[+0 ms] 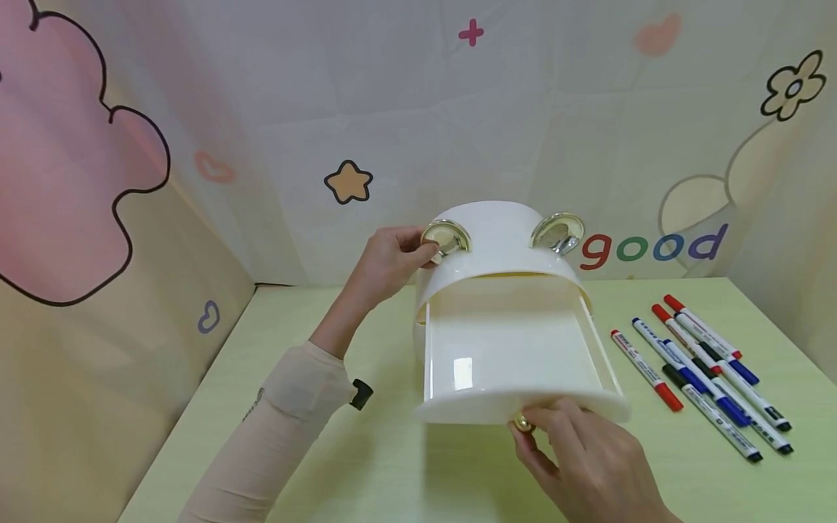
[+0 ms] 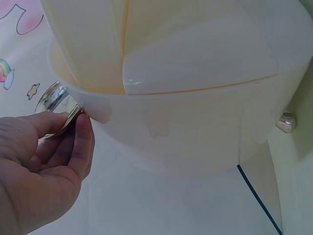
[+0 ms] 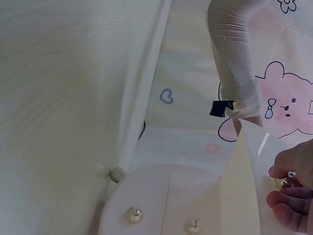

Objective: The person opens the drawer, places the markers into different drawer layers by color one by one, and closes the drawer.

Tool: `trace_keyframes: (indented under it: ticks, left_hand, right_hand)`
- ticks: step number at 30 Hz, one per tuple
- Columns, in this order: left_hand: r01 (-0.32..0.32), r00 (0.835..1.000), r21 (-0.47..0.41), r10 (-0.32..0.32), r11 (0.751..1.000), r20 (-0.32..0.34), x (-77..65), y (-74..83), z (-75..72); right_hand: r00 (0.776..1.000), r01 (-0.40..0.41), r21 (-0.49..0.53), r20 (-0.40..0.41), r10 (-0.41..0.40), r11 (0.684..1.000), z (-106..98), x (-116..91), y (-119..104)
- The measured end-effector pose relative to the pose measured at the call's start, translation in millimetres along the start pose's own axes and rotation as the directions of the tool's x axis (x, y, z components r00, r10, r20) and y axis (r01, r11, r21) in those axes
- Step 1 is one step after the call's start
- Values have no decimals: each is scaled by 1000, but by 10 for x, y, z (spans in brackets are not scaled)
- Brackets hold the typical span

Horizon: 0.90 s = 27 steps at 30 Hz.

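A white storage box [image 1: 500, 236] with two gold ears stands on the table, its top drawer [image 1: 503, 341] pulled out toward me. The drawer has nothing inside. My left hand [image 1: 395, 261] pinches the box's left gold ear [image 2: 62, 110] between thumb and fingers. At the drawer's front, my right hand [image 1: 588, 454] pinches the small gold knob [image 1: 522, 422] with thumb and fingertips. Below the open drawer, the right wrist view shows two more gold knobs [image 3: 134, 214] on the box's front. The right ear [image 1: 559, 232] is untouched.
Several markers [image 1: 700, 378] with red, blue and black caps lie in a loose group on the right of the pale green table [image 1: 366, 465]. A printed cloth [image 1: 294, 181] hangs behind and at both sides. A gold foot [image 2: 286, 122] shows under the box.
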<state>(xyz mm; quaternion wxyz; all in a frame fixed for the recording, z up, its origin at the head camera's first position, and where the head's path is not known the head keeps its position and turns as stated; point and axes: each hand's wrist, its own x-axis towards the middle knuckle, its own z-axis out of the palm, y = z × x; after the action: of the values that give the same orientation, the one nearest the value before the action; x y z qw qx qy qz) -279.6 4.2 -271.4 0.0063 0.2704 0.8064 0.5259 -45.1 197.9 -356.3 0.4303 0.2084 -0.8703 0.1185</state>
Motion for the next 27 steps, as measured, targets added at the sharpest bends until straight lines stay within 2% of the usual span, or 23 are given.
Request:
trace_keyframes:
  ticks: [6,13,19,27]
  left_hand:
    - [-13,1000,8,13,1000,-1,3,-15,-7]
    - [-25,1000,8,25,1000,7,16,-40,-8]
    - [-26,1000,15,26,1000,3,14,-44,-6]
    - [-14,1000,13,14,1000,1,9,-42,-8]
  right_hand:
    - [1000,-3,16,11,3,1000,2,-27,14]
    - [999,2,36,-33,-1,999,14,-59,23]
    - [998,-33,59,-58,36,998,-19,-79,20]
    - [994,-104,27,-30,105,994,-149,-61,68]
